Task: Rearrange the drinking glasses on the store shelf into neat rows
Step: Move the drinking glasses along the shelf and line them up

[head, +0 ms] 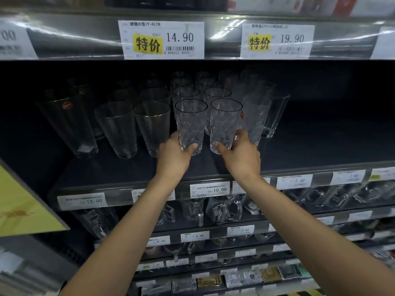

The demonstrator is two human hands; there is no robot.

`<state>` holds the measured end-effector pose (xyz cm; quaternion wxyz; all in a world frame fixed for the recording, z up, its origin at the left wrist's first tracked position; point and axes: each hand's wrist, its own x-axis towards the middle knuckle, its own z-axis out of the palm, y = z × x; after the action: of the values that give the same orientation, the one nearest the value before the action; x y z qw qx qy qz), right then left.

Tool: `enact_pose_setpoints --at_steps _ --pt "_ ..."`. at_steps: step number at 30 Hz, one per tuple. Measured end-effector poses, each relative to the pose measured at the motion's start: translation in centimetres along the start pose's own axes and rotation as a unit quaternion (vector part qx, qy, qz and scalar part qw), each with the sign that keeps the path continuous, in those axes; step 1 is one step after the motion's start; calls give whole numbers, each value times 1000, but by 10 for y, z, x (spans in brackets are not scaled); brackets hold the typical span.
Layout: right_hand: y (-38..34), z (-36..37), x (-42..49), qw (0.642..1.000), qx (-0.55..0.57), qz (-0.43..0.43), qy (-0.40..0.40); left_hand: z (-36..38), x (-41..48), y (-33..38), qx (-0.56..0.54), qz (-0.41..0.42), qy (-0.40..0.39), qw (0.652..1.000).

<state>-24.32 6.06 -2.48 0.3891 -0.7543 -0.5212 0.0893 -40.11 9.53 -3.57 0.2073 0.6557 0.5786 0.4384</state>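
The dark store shelf (119, 174) carries rows of drinking glasses (152, 120). At its front middle stand the left textured tumbler (190, 122) and the right textured tumbler (225, 122), side by side. The left hand (173, 157) and right hand (242, 155) each curl fingers (241, 135) round one tumbler's base. The glass is likely rigid, slick and breakable, so low grips seem steadiest.

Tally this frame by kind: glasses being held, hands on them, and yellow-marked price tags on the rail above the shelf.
Glasses being held: 2, left glass and right glass
Hands gripping: 2, left hand and right hand
Yellow-marked tags: 2, 14.90 tag and 19.90 tag
Total: 6
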Motion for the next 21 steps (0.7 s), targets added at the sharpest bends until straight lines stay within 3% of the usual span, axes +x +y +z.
enact_pose_setpoints --at_steps 8,14,21 --pt "4 -4 -5 999 33 -11 -6 -7 -5 8 -6 -34 -10 999" --pt "-12 -16 -31 987 93 -118 54 -51 -19 8 27 -61 32 997" --pt "-81 12 -62 974 148 -146 -88 -107 -26 -26 49 -78 193 977"
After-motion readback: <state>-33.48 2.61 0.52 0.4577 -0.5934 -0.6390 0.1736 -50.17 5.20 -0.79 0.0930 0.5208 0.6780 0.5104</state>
